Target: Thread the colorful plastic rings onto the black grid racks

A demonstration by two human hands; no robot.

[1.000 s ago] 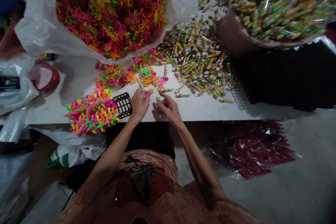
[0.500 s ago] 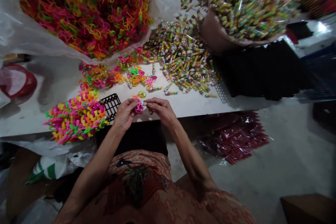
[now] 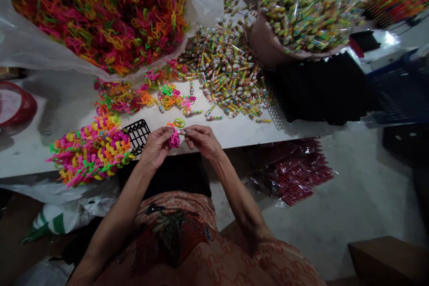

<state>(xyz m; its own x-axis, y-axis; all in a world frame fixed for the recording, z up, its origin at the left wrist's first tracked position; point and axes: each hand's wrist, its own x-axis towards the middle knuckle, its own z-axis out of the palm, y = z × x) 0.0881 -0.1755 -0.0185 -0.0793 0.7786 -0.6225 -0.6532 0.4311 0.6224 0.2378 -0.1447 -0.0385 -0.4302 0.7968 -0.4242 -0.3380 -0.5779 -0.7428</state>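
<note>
Between finger and thumb, my left hand (image 3: 157,146) pinches a pink plastic piece (image 3: 174,139) with a looped shape. My right hand (image 3: 203,140) pinches a small candy-filled tube (image 3: 182,132), whose near end meets the pink piece; whether it sits inside is too small to tell. A yellow-green plastic loop (image 3: 179,122) lies on the table just beyond the fingers. Left of my left hand is a black plastic grid rack (image 3: 137,135), partly covered by rows of bright plastic pieces (image 3: 92,149). Loose candy tubes (image 3: 231,71) are heaped beyond my right hand.
A large clear bag (image 3: 100,13) of coloured plastic pieces fills the back left. At the back right stands a bucket (image 3: 268,44) heaped with tubes, beside stacked black racks (image 3: 325,91). A red basket (image 3: 25,107) stands far left. Red packets (image 3: 295,174) lie below the table edge.
The view has shifted slightly, so the scene sits a little further left. Both hands keep their grip, with the tube and the pink piece still together.
</note>
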